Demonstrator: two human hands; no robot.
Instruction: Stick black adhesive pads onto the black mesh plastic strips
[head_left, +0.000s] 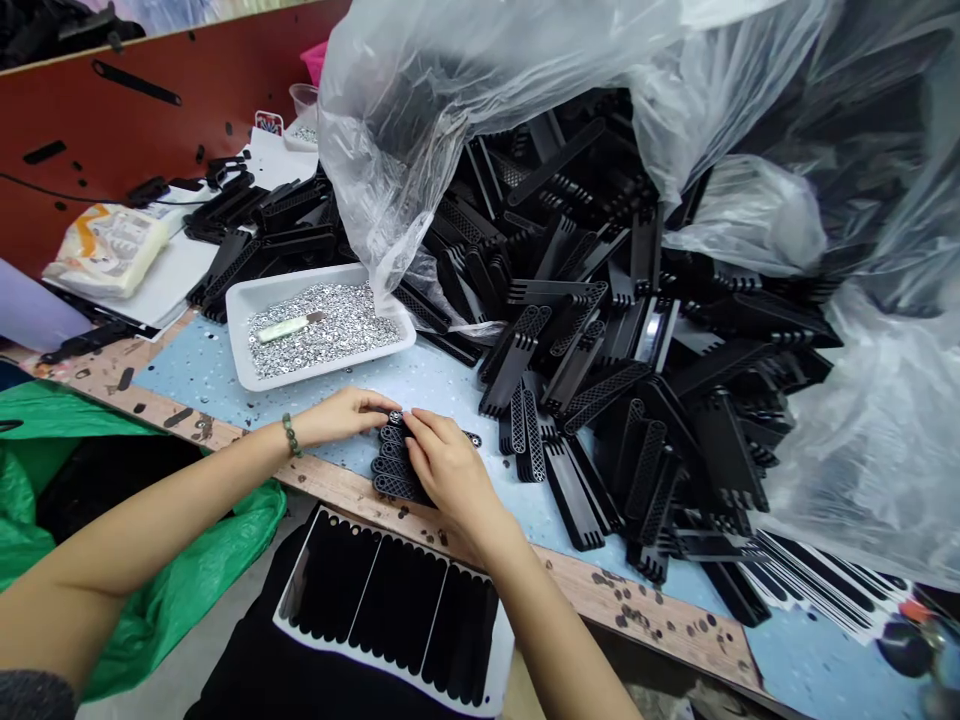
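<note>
A small row of black plastic strips [391, 465] with rounded, lattice-patterned ends lies at the front edge of the table. My left hand [346, 415], with a beaded bracelet at the wrist, reaches in from the left. Its thumb and index finger come together at the top strip's rounded end; anything between them is too small to make out. Over the same strips lies my right hand [450, 465], its fingers bent round the top one and their tips close to my left fingertips. It hides much of the row.
A white tray [241, 372] of small metal nuts, with a pale-handled tool [283, 330], stands behind my left hand. A large heap of black plastic parts [570, 380] spills from a clear plastic bag [405, 130] at right. A sheet of black stickers [390, 605] lies on my lap.
</note>
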